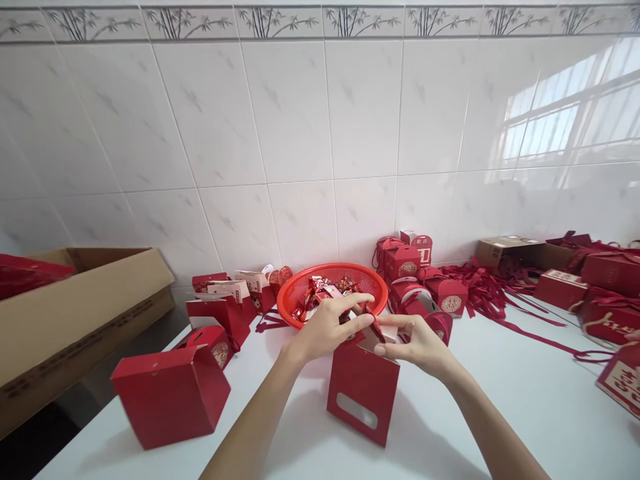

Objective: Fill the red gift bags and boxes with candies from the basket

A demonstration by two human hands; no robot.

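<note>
A red paper gift box (365, 380) with a rounded slot window stands upright on the white table in front of me, its top open. Over that opening, my left hand (330, 327) is closed, thumb and fingers pinching a small dark-red shiny piece (373, 323) that looks like a wrapped candy. From the other side my right hand (417, 340) is closed on the same piece, its thumb close to the box's top edge. The fingers partly cover the piece and the box opening. Just behind the hands sits an orange-red plastic basket (295, 277) holding several wrapped candies (320, 288).
Another red box (165, 397) stands front left, with several more behind it. A cardboard carton (100, 320) is at the left edge. Several closed red boxes (405, 261) are stacked right of the basket. Red ribbons (483, 287) and red gift bags (613, 320) lie farther right. A tiled wall backs the table.
</note>
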